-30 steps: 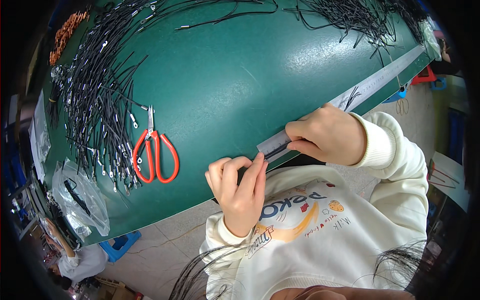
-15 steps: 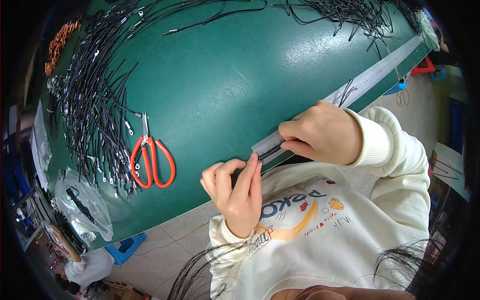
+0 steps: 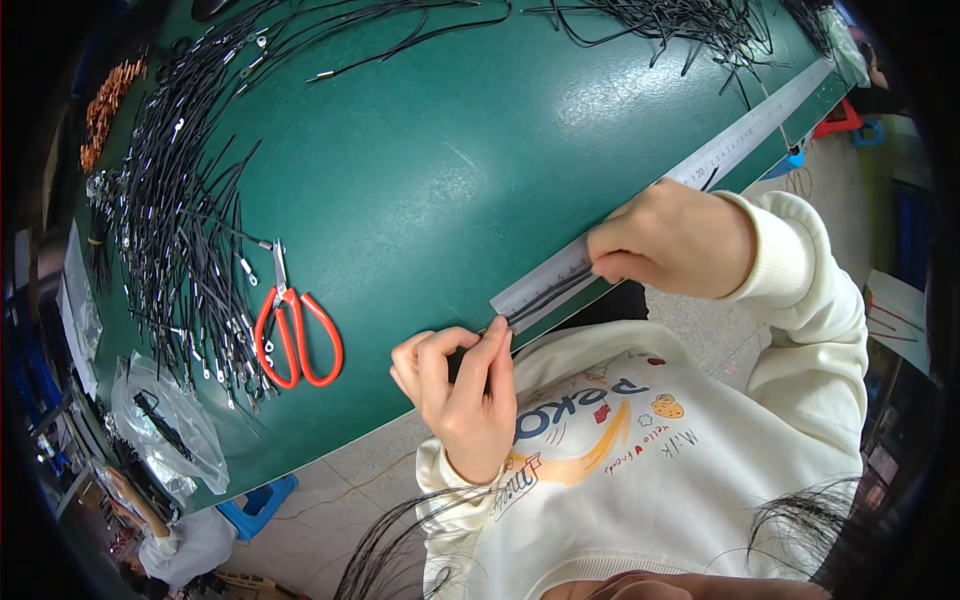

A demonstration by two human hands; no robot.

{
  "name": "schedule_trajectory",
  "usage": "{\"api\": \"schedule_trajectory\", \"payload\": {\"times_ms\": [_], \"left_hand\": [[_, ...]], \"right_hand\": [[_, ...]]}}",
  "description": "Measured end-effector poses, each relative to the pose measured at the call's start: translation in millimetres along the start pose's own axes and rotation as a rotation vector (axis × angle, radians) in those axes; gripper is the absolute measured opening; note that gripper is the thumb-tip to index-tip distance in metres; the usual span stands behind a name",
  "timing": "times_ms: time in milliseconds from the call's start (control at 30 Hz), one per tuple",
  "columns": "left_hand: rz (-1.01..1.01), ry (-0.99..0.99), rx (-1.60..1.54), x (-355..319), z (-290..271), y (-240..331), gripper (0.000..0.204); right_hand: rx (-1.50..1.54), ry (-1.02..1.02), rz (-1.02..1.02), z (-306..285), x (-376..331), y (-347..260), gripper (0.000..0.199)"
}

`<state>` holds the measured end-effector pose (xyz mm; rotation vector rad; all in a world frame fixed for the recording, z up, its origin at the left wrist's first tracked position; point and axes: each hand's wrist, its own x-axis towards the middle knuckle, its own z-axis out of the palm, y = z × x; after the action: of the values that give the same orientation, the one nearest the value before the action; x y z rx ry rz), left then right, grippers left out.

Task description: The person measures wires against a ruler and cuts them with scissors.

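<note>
A long steel ruler (image 3: 735,143) lies slantwise along the near edge of the green table. Thin black wires (image 3: 548,295) stretch over its lower-left end between my hands. With thumb and forefinger pressed together, my left hand (image 3: 460,395) pinches the wires' ends at the ruler's tip. Farther up the ruler, my right hand (image 3: 680,238) is closed around the same wires, its knuckles upward. Dark wire tips (image 3: 711,179) stick out beyond it over the scale. How many wires there are, I cannot tell.
Red-handled scissors (image 3: 298,335) lie at the left, beside a big heap of black wires with metal terminals (image 3: 185,240). Copper-coloured pieces (image 3: 108,110) and a plastic bag (image 3: 165,425) are at the far left. More black wires (image 3: 690,30) lie at the back right.
My right hand has slid up along the ruler, away from my left, baring more of the wires between them. My left hand keeps its pinch at the ruler's tip. The view has shifted slightly.
</note>
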<state>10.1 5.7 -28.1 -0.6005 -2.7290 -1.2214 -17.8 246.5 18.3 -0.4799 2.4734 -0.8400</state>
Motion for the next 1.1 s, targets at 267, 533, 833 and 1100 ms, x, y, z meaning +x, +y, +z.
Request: {"api": "schedule_trajectory", "payload": {"times_ms": [267,533,833,1100], "left_hand": [[0.008,-0.002,-0.009,0,2,-2,0.021],[0.045,0.025,0.017,2,3,0,0.021],[0.041,0.025,0.023,1,3,-1,0.022],[0.049,0.030,0.037,1,3,-1,0.022]], "right_hand": [[0.066,-0.090,0.152,-19,-20,17,0.012],[-0.095,-0.070,0.195,-16,-18,12,0.011],[0.082,-0.080,0.259,-20,-14,13,0.017],[-0.038,-0.134,0.304,-21,-7,9,0.019]]}}
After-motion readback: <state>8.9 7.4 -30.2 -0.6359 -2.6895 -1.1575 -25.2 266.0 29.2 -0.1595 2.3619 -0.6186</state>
